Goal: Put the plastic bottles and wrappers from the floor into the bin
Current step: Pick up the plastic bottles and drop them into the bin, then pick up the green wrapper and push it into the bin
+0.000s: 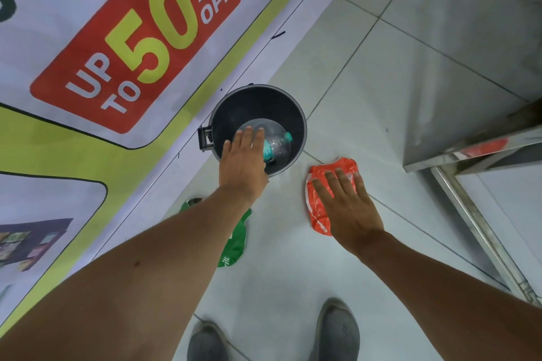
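Note:
A dark round bin (296, 114) stands on the tiled floor next to a banner. Inside it lies a clear plastic bottle (278, 143) with a teal label and cap. My left hand (243, 161) hovers over the bin's near rim, fingers spread, with nothing in it. To the right of the bin an orange wrapper (318, 208) lies on the floor. My right hand (346, 205) is stretched flat over it with fingers apart; I cannot tell whether it touches. A green wrapper (236, 243) lies on the floor, partly hidden under my left forearm.
A large sale banner (117, 53) covers the floor on the left. A steel cabinet or table (469, 149) with a metal leg stands on the right. My two grey shoes (337, 331) are at the bottom of the view.

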The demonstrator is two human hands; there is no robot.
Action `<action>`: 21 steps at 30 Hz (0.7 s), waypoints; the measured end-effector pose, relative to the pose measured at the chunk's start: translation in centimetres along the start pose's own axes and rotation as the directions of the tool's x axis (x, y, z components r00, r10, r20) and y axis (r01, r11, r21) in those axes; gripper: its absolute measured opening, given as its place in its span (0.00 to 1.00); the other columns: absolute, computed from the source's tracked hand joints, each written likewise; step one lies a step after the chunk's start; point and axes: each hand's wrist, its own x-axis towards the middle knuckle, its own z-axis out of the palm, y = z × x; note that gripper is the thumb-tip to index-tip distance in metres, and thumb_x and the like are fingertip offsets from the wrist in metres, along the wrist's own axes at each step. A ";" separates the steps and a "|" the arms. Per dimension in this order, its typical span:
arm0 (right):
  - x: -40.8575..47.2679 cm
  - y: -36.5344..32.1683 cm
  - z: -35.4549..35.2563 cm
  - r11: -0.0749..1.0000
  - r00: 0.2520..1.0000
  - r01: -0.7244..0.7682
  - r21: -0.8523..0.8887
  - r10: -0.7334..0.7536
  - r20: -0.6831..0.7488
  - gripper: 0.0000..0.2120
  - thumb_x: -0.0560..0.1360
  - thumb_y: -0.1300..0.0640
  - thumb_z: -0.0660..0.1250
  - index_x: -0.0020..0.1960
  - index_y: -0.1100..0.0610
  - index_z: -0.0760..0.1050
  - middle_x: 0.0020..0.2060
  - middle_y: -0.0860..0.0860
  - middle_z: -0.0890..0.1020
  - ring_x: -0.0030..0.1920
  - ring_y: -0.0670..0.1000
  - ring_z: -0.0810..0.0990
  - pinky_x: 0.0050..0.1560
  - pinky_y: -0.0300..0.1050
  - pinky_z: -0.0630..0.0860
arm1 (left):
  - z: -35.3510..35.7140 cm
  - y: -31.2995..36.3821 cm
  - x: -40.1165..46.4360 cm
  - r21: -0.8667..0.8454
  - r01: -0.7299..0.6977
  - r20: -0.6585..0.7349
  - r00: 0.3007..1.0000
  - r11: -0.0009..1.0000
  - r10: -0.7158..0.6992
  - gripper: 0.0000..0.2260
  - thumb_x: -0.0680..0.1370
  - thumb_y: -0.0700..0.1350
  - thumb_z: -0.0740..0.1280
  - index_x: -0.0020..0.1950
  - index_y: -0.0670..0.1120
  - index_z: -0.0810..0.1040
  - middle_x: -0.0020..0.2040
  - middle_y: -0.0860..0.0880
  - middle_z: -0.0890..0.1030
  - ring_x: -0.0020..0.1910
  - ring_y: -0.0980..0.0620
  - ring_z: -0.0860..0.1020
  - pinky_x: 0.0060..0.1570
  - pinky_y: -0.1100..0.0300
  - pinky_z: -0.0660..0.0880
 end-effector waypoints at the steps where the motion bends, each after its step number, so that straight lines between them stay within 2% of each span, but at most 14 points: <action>1: -0.1 -0.1 0.0 1.000 1.000 -0.001 0.001 0.001 -0.002 0.36 0.79 0.54 0.65 0.81 0.57 0.50 0.80 0.62 0.57 0.80 0.65 0.53 0.77 0.68 0.50 | 0.1 -0.2 -0.6 -0.010 0.002 -0.022 1.000 1.000 -0.002 0.38 0.78 0.46 0.71 0.83 0.47 0.53 0.84 0.43 0.56 0.83 0.42 0.53 0.81 0.43 0.54; 3: -0.4 -0.3 -0.2 1.000 1.000 -0.003 0.016 0.003 -0.001 0.35 0.79 0.57 0.64 0.81 0.57 0.51 0.80 0.63 0.58 0.80 0.66 0.54 0.77 0.68 0.50 | 0.1 -0.9 -2.4 -0.031 -0.012 -0.080 0.997 0.999 0.010 0.35 0.80 0.45 0.67 0.83 0.47 0.53 0.85 0.42 0.53 0.84 0.42 0.51 0.81 0.43 0.54; 6: -1.0 -1.2 0.3 1.000 1.000 0.001 0.028 0.000 -0.010 0.34 0.76 0.62 0.57 0.81 0.57 0.52 0.79 0.62 0.59 0.79 0.65 0.54 0.77 0.68 0.49 | 1.2 -2.9 -6.4 -0.030 -0.042 -0.112 0.993 0.999 0.039 0.33 0.80 0.43 0.64 0.83 0.47 0.54 0.85 0.42 0.53 0.84 0.41 0.51 0.81 0.42 0.55; 9: -1.2 -3.1 1.8 1.000 1.000 0.015 0.023 -0.015 -0.013 0.36 0.75 0.64 0.58 0.81 0.56 0.53 0.79 0.62 0.61 0.79 0.65 0.55 0.77 0.68 0.51 | 3.7 -5.9 -10.5 -0.001 -0.025 -0.062 0.998 1.000 0.025 0.32 0.79 0.42 0.65 0.83 0.45 0.58 0.84 0.41 0.56 0.83 0.40 0.54 0.80 0.40 0.57; 12: -1.1 -4.8 3.9 0.999 0.999 0.030 0.022 -0.029 -0.019 0.36 0.75 0.62 0.60 0.81 0.55 0.53 0.78 0.62 0.62 0.79 0.65 0.55 0.77 0.68 0.52 | 6.5 -8.7 -13.6 0.028 0.034 0.045 0.998 0.999 -0.036 0.33 0.79 0.42 0.66 0.82 0.45 0.60 0.83 0.41 0.57 0.83 0.39 0.55 0.80 0.41 0.57; 15: -1.0 -7.2 6.3 0.998 0.998 0.047 0.032 -0.048 0.027 0.36 0.77 0.58 0.63 0.81 0.55 0.52 0.79 0.62 0.60 0.79 0.65 0.54 0.77 0.68 0.51 | 9.5 -10.9 -16.0 0.062 0.090 0.163 0.982 0.994 -0.099 0.35 0.78 0.44 0.67 0.83 0.45 0.56 0.84 0.40 0.56 0.83 0.40 0.53 0.81 0.42 0.54; 21: 0.8 -13.0 11.0 0.987 0.987 0.140 0.084 -0.146 0.060 0.38 0.79 0.45 0.64 0.81 0.55 0.50 0.80 0.60 0.58 0.80 0.63 0.52 0.78 0.67 0.49 | 13.6 -15.1 -16.8 0.085 0.067 0.206 0.975 0.994 -0.083 0.39 0.78 0.50 0.70 0.84 0.46 0.53 0.84 0.40 0.54 0.84 0.39 0.50 0.81 0.41 0.54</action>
